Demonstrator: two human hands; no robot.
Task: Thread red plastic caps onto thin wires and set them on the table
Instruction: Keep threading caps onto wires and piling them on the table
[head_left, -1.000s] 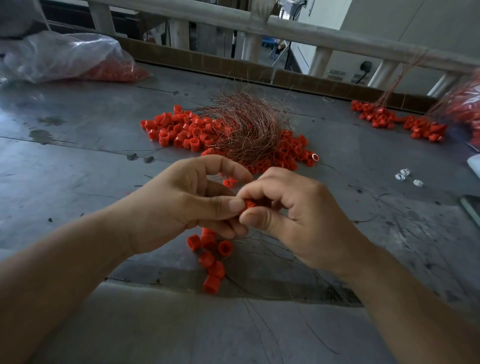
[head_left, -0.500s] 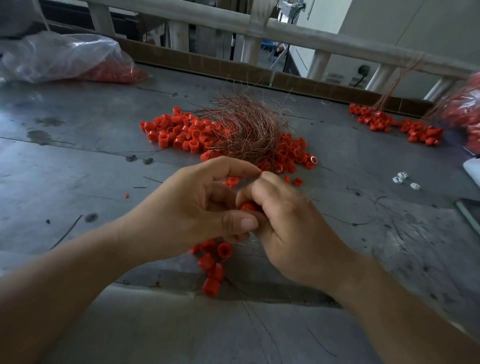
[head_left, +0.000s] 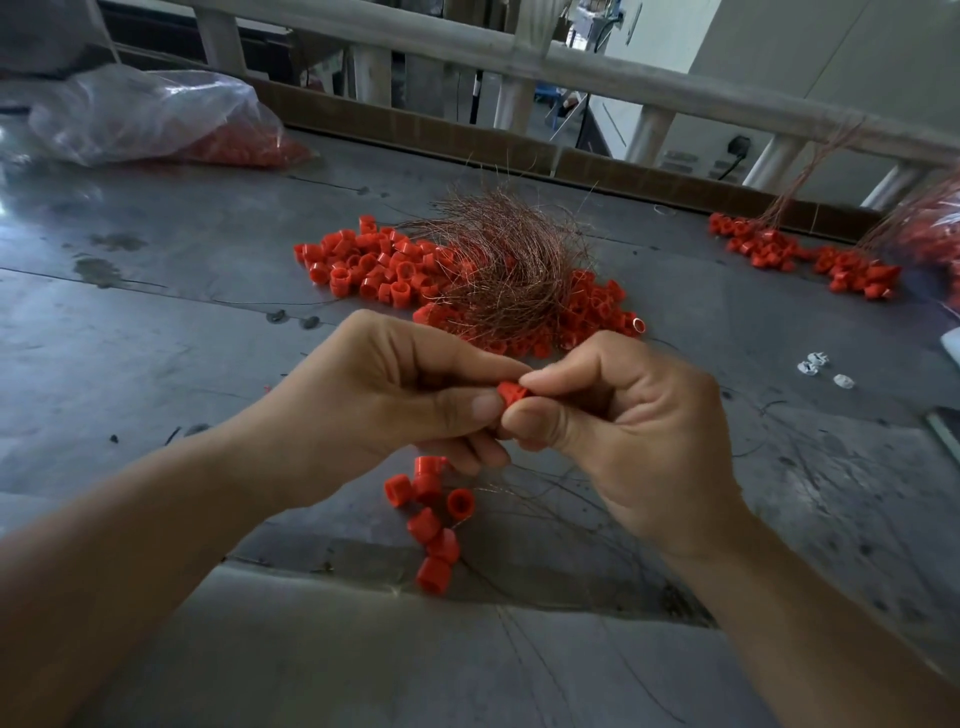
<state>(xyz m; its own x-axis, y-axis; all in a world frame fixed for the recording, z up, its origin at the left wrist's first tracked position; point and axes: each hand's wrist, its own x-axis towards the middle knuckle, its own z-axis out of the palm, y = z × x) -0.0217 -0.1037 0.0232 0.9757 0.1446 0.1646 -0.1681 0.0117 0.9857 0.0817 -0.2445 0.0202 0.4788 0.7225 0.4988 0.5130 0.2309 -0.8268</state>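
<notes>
Hands together mid-frame: left hand (head_left: 395, 410) and right hand (head_left: 623, 431) both pinch one red cap (head_left: 510, 392) between thumb and forefinger, above the surface (head_left: 156, 338). The cap looks light, rigid and smooth, probably slippery, so hold it by the side wall with the open end free. Any wire at the fingers is too thin to see. The wire bundle (head_left: 504, 270) looks springy and easily kinked, so grip near the tip. Threaded caps (head_left: 431, 519) lie just below the hands, cap pile (head_left: 374, 265) beyond.
</notes>
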